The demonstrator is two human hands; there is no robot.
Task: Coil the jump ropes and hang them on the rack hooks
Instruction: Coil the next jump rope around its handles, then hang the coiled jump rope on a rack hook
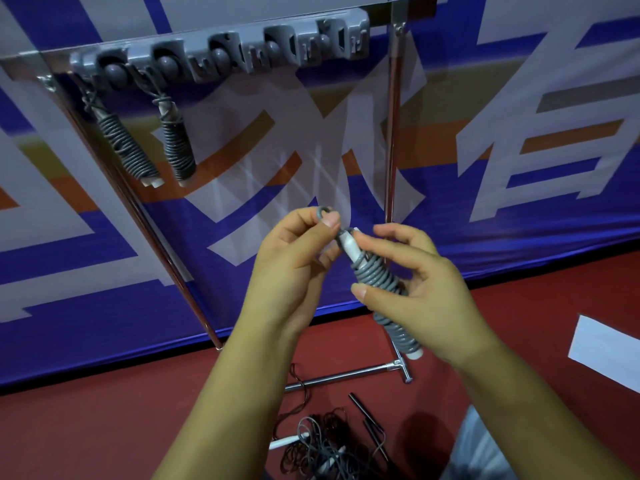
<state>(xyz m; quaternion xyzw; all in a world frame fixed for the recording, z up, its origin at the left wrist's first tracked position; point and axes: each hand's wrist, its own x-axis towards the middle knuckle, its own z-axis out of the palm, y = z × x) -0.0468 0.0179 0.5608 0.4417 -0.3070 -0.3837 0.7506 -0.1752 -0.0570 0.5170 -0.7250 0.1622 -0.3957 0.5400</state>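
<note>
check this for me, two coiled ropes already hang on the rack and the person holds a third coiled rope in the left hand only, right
Not quite: both hands hold it. In the head view the right hand grips the third coiled rope, and the left hand pinches its end loop. Two coiled ropes do hang on the rack.

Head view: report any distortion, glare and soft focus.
Head view: wide-angle bowing tilts the chrome rack upright; bright streaks of glare cross the blue-and-white banner; the grey plastic hook rail and tangled dark ropes on the floor look soft; the grey coiled jump rope is sharper.
</note>
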